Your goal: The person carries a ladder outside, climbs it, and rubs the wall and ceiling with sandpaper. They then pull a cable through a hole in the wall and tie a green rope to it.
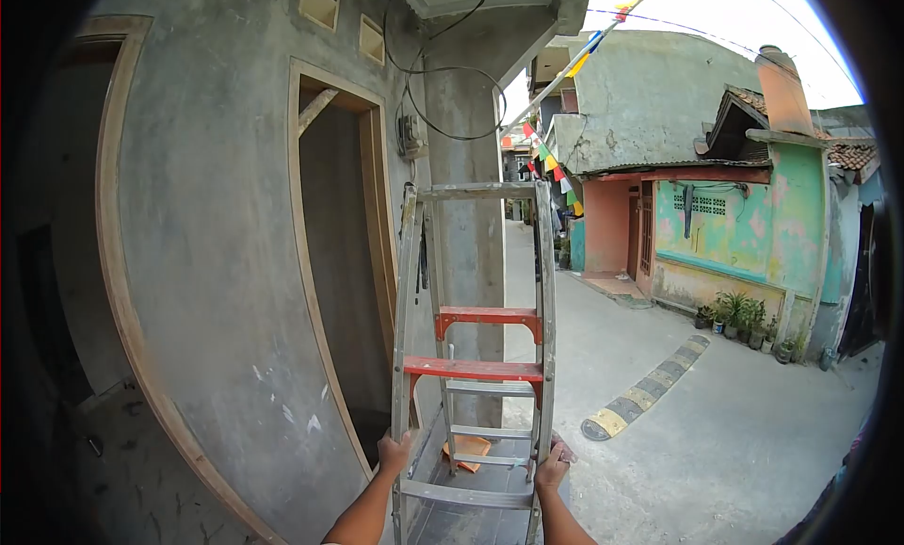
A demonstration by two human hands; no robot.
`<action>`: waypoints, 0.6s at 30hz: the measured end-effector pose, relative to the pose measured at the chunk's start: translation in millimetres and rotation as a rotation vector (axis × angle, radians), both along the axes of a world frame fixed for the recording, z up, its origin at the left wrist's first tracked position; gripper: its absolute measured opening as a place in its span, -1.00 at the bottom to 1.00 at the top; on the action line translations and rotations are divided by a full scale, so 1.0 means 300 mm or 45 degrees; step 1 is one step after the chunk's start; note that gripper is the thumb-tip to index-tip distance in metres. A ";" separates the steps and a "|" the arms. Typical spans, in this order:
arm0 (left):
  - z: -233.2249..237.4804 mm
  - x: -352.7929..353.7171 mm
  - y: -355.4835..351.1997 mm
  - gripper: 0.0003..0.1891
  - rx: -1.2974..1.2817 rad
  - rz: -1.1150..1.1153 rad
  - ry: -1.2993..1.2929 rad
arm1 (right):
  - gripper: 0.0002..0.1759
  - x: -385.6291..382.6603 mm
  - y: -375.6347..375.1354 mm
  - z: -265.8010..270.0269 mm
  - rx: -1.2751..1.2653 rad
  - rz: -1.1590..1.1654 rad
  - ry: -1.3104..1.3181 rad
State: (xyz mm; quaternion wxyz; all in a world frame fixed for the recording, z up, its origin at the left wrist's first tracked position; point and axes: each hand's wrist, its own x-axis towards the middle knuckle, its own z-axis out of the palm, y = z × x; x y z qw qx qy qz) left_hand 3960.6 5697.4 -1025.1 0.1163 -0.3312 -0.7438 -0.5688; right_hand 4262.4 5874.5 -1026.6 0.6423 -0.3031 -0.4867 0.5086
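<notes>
A metal stepladder [480,372] with red middle steps stands upright before me on the dark tiled porch floor. My left hand [394,453] is wrapped round its left side rail, a little above the lowest step in view. On the opposite rail, at about the same height, my right hand [555,466] is closed with the fingers partly hidden. The ladder's rear frame shows behind the front steps. An orange cloth or bag [468,453] lies on the tiles beyond the ladder's lower part.
A grey plastered wall [217,234] with a wooden window frame [294,168] runs close along the left. A cable [414,71] dangles from the ceiling above. To the right lies a concrete street with a striped speed bump [645,389], and potted plants [739,314] by a green house.
</notes>
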 end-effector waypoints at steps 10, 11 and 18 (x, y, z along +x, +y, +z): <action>0.069 -0.011 0.036 -0.70 -0.016 0.047 -0.030 | -0.54 -0.067 0.061 -0.063 -0.051 -0.048 0.001; 0.062 -0.033 0.039 -0.70 -0.009 0.060 -0.012 | -0.54 -0.086 0.064 -0.075 -0.036 -0.044 -0.025; 0.150 -0.011 0.013 -0.70 -0.052 0.055 -0.170 | -0.52 -0.081 -0.030 0.070 0.048 -0.016 -0.047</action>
